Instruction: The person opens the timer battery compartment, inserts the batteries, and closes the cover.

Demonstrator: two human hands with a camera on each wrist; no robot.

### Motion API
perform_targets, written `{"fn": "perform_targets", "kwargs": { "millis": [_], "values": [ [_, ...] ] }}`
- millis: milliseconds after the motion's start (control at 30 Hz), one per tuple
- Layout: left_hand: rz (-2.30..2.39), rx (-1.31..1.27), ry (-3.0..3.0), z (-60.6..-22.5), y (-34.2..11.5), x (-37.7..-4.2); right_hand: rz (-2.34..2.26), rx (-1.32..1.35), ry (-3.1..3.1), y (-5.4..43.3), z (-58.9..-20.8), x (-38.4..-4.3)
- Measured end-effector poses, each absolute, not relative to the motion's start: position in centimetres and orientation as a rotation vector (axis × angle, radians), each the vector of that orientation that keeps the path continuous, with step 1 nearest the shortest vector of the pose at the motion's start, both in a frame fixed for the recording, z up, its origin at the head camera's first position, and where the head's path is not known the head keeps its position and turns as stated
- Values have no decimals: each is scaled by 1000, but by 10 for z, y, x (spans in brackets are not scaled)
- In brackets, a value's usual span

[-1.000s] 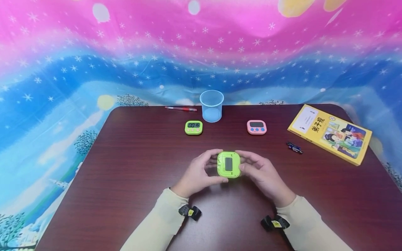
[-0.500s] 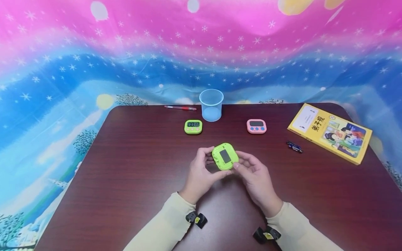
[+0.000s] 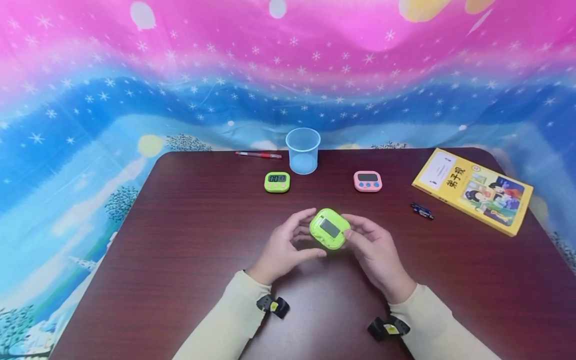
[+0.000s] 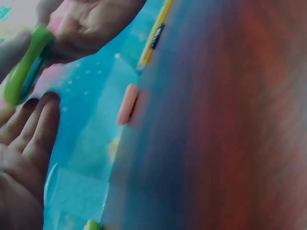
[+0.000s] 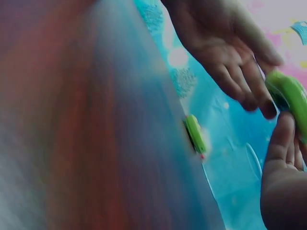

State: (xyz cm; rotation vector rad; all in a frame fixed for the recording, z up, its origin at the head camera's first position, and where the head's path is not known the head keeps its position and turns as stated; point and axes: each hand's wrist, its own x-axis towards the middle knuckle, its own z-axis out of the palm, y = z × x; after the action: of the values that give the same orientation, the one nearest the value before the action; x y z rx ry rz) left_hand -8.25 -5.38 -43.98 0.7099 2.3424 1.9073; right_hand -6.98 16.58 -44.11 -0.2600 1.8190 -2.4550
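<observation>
A lime-green digital timer (image 3: 330, 229) is held up over the table in the head view, tilted, with a dark grey rectangle on the face I see and no buttons showing there. My right hand (image 3: 380, 257) pinches its right edge, thumb in front. Around its left side my left hand (image 3: 288, 247) is spread, fingers reaching just behind the edge and thumb standing apart below. The left wrist view catches the timer (image 4: 29, 67) edge-on, with extended fingers (image 4: 41, 124) beneath it. In the right wrist view the timer (image 5: 290, 98) lies between both hands, partly cut off.
A second green timer (image 3: 277, 182) with a lit count and a pink timer (image 3: 367, 181) lie farther back on the table (image 3: 189, 260). Behind them are a clear blue cup (image 3: 303, 152) and a red pen (image 3: 258, 155). Small dark blue cylinders (image 3: 422, 210) lie near a yellow book (image 3: 472, 192).
The held timer has rotated, its notched edge swinging from the left toward the bottom. It moved up-left, then back right. My left thumb, close under it half a second ago, has drawn away.
</observation>
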Motion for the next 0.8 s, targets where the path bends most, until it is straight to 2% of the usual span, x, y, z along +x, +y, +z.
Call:
{"fn": "perform_targets", "kwargs": {
  "millis": [433,800],
  "values": [
    [1861,718,2136,-441,-54,-84,-2281,-437,1726,187,-440,-80],
    [1903,657,2063,-446,-51,-82,-2245,-313,1903,178,-444,-78]
  ]
}}
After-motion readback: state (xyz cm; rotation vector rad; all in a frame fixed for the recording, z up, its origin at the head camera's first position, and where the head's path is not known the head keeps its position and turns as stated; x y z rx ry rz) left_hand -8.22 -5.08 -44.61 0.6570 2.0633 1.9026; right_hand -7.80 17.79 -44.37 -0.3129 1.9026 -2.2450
